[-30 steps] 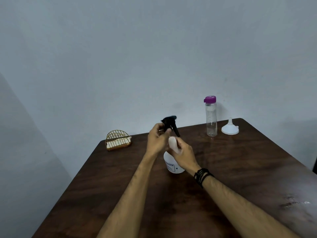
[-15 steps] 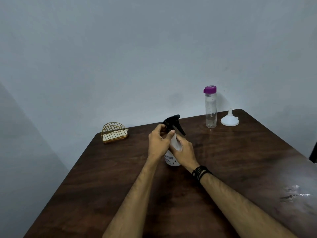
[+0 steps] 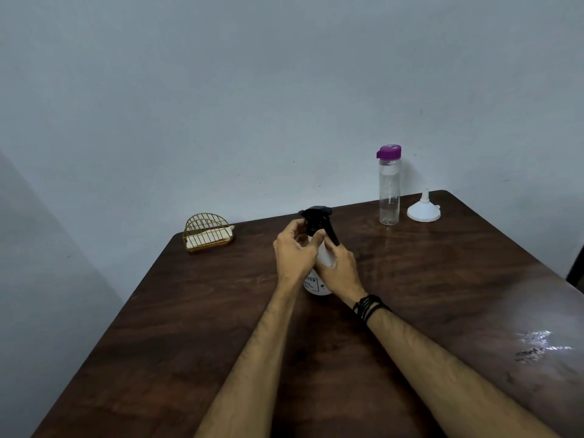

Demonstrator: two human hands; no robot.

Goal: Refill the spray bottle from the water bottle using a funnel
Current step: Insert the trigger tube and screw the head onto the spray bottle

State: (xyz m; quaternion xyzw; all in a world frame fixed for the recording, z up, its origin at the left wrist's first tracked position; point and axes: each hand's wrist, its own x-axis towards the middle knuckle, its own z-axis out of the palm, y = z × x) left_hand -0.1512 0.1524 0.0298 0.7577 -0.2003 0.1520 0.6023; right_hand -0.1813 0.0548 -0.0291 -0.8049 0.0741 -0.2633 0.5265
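The spray bottle (image 3: pixel 317 279) stands upright near the middle of the dark wooden surface (image 3: pixel 189 343), between both hands. The left hand (image 3: pixel 295 252) has its grip closed around the black spray head (image 3: pixel 317 218) at the top of the bottle. The right hand (image 3: pixel 339 270) has its grip closed around the white body of the bottle, just under the head, and it wears black bands (image 3: pixel 369 306) at the wrist. From the bottle, at about 1 o'clock, the clear water bottle (image 3: pixel 389 191) with a purple cap stands upright near the far edge. Just beside it, on its right, the white funnel (image 3: pixel 423 210) rests with its wide mouth down and the spout up. At about 10 o'clock a small gold wire holder (image 3: pixel 207 232) stands at the far left corner.
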